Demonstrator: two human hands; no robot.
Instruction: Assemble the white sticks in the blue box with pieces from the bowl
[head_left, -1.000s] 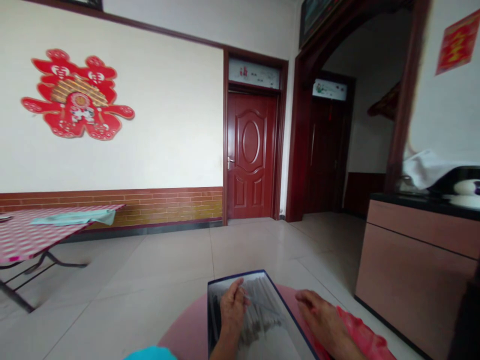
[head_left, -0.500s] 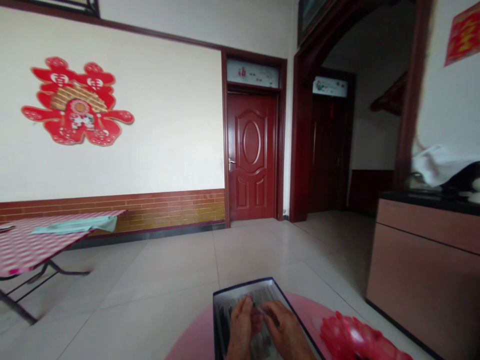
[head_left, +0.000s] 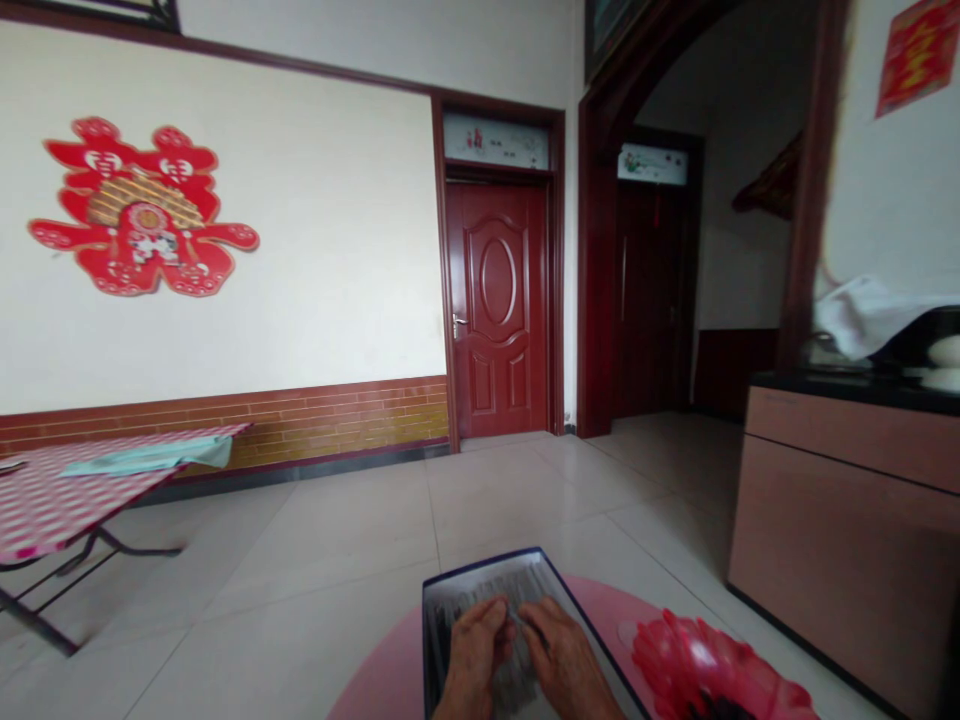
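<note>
I'm looking into a family home, a tiled sitting room by the look of it. A red paper-cut decoration (head_left: 142,208) is hanging on the white wall, and a red paper hanging (head_left: 918,56) is showing on the wall at right. A dark red panel door (head_left: 496,310) with a metal handle is standing closed beyond the tiled floor (head_left: 315,530). A folding table (head_left: 90,490) with a checked cloth is standing at left, and a low wooden cabinet (head_left: 825,530) is lining the right side.

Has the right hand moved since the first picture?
Yes, leftward: the right hand now lies over the open box, no longer beside its right edge.
</note>
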